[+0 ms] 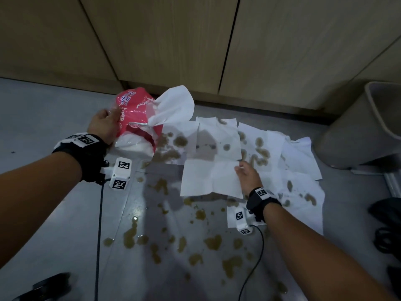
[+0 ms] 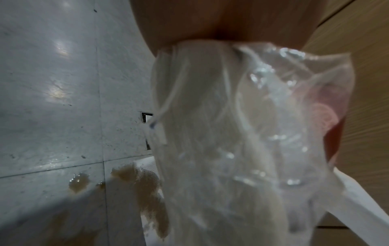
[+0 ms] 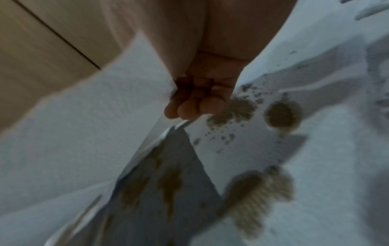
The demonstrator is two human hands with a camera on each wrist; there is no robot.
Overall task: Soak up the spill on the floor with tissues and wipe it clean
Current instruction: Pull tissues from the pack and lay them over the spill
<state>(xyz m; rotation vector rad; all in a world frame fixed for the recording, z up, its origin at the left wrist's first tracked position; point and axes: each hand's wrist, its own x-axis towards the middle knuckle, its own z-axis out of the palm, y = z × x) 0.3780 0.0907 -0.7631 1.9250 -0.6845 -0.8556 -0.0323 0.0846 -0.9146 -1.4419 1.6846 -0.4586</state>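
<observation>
I see the grey stone-look floor [image 1: 54, 213] spread beneath both hands, smooth and glossy, its tile joints thin and dark. Beyond the hands stands a wall of pale wood-grain cabinet doors [image 1: 162, 40], flat and matte. Past my right hand [image 1: 248, 175], off to its outer side, sits a beige plastic waste bin [image 1: 355, 135] with rounded corners; I cannot see inside it. The spill [image 1: 213, 242] is a scatter of brownish, wet, irregular blobs on the floor, thickest on the near side of both hands and between them. Several white, embossed tissues [image 1: 299, 155] lie flat and overlapping on the floor under and beyond my right hand, blotted with brown patches. My right hand pinches the edge of one square, creased tissue [image 1: 211, 177], fingers [image 3: 211, 106] curled against it, and the sheet hangs just clear of the spill toward my left hand [image 1: 104, 126]. My left hand grips a crinkly plastic tissue pack [image 1: 135, 124], pink on top and clear below, with white tissues packed inside. A loose white sheet [image 1: 173, 107] billows out of its torn opening, on the side facing my right hand.
</observation>
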